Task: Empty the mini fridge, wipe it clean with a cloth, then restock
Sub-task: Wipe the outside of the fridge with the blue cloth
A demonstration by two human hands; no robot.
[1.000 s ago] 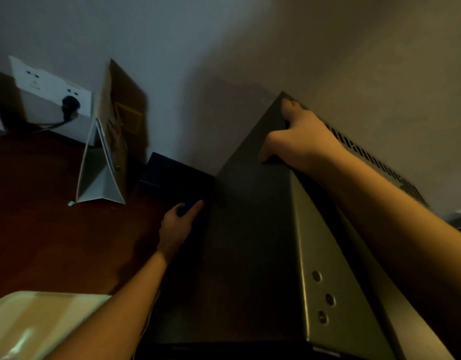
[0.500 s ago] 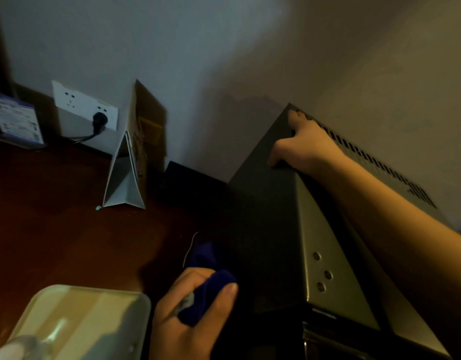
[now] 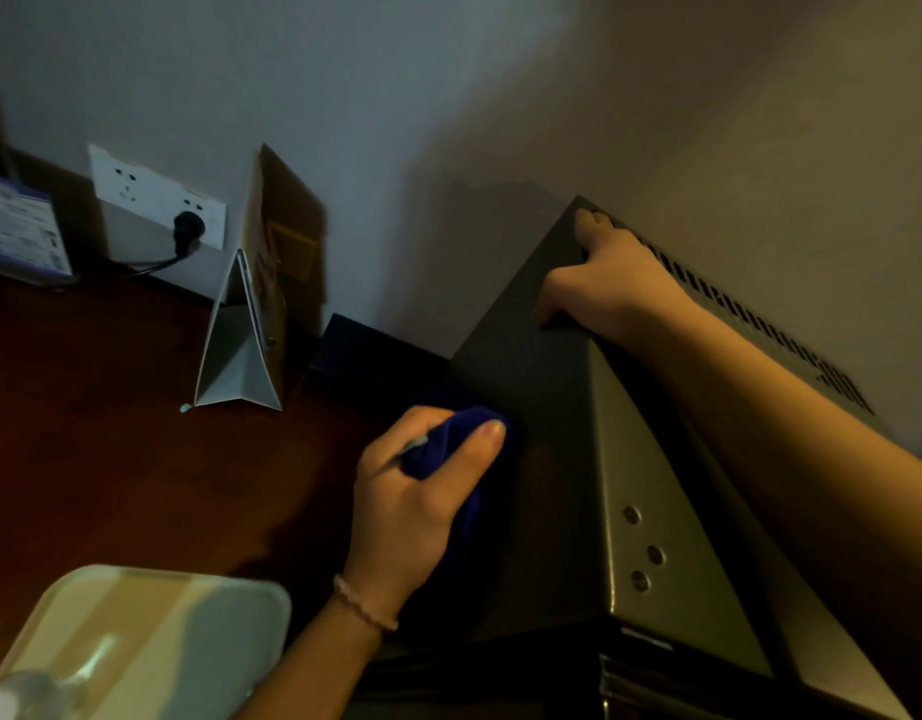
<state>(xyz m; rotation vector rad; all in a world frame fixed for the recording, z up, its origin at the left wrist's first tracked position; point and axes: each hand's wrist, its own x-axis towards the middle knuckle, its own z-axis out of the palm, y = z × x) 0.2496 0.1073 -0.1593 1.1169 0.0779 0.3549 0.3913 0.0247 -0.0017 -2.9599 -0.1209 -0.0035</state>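
While the left hand (image 3: 412,506) grips a bunched dark blue cloth (image 3: 451,441) against the dark grey metal mini fridge (image 3: 542,459), right hand (image 3: 609,283) fingers curl over its far top edge.

- Likely a hotel room or small lodging, dimly lit.
- A mini fridge (image 3: 531,459) stands on a dark wooden worktop (image 3: 100,433) against a plain wall.
- Left of the fridge: a folded tent card (image 3: 241,350), then a wall socket (image 3: 157,197) with a plug in it.
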